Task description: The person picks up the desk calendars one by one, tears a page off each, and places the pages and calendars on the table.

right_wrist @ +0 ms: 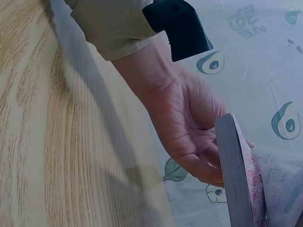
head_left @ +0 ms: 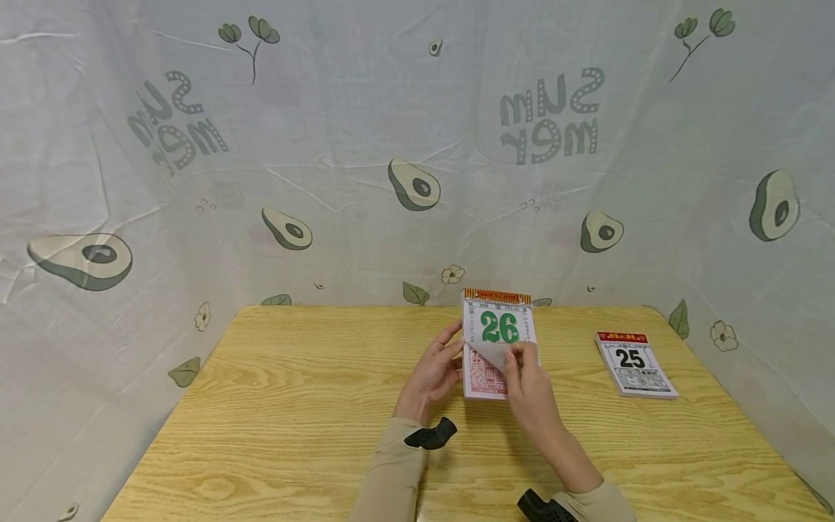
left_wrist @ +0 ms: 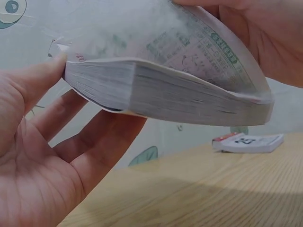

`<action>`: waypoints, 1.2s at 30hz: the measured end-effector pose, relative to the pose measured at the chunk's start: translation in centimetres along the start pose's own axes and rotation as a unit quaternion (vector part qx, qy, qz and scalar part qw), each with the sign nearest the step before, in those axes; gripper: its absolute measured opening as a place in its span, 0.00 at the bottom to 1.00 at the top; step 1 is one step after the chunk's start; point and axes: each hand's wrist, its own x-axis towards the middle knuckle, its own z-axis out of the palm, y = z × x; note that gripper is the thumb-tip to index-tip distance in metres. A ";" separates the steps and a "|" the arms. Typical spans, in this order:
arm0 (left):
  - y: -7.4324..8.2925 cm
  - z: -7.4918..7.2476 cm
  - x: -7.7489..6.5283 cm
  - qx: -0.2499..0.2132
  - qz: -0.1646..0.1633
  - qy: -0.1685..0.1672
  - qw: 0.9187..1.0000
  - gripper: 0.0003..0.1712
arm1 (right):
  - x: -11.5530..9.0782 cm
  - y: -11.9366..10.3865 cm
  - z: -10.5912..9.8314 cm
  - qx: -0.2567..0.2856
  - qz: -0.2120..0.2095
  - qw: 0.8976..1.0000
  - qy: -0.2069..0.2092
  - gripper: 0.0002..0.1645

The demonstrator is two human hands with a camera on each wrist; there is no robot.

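Note:
A thick tear-off calendar with a red and gold header is held up above the wooden table. Its top page shows a green 26, and the lower part curls upward, baring a page printed in red beneath. My left hand grips the calendar by its left edge, thumb at the front and fingers behind, as the left wrist view shows. The lifted page's lower edge is pinched by my right hand. In the left wrist view the raised sheet bows above the pad's grey page edges.
A second tear-off calendar, with a red header and a black 25, lies on the table to the right. A pale curtain printed with avocados surrounds the back and sides.

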 end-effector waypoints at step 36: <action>0.9 -0.7 -0.8 -0.011 0.010 -0.004 1.000 0.18 | 1.8 0.4 -2.8 -0.004 -0.087 0.990 0.116 0.08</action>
